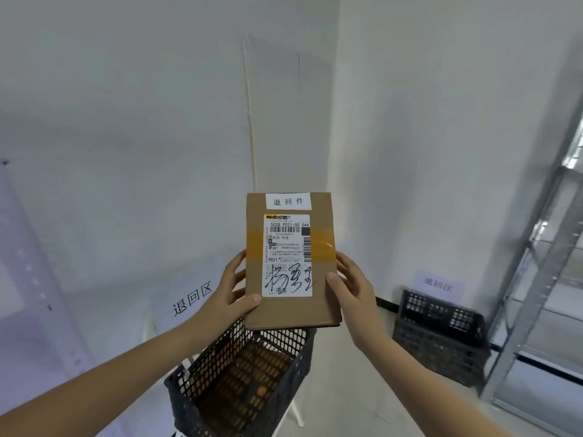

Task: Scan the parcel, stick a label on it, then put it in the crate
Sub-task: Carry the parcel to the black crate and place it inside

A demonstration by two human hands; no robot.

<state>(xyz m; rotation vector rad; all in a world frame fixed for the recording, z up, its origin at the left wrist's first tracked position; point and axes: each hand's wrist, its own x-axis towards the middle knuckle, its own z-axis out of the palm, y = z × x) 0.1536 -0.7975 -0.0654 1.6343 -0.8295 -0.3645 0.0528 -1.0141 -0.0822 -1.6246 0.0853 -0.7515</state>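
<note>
A flat brown cardboard parcel [321, 298] stands upright in the air at mid-frame, held by both hands. My left hand [228, 290] grips its left edge with the thumb on the front. My right hand [350, 287] grips its right edge. A white shipping label [287, 255] with barcodes and a handwritten scrawl covers the front, and a small white label [288, 201] with printed characters sits along the top edge. A black mesh crate [243, 380] sits directly below the parcel, open and holding nothing I can see.
The crate rests on a white stool or stand [296, 414]. Further black crates [440, 335] are stacked on the floor at the right by the wall. A grey metal shelf rack [542, 279] lines the right edge. White walls carry paper signs.
</note>
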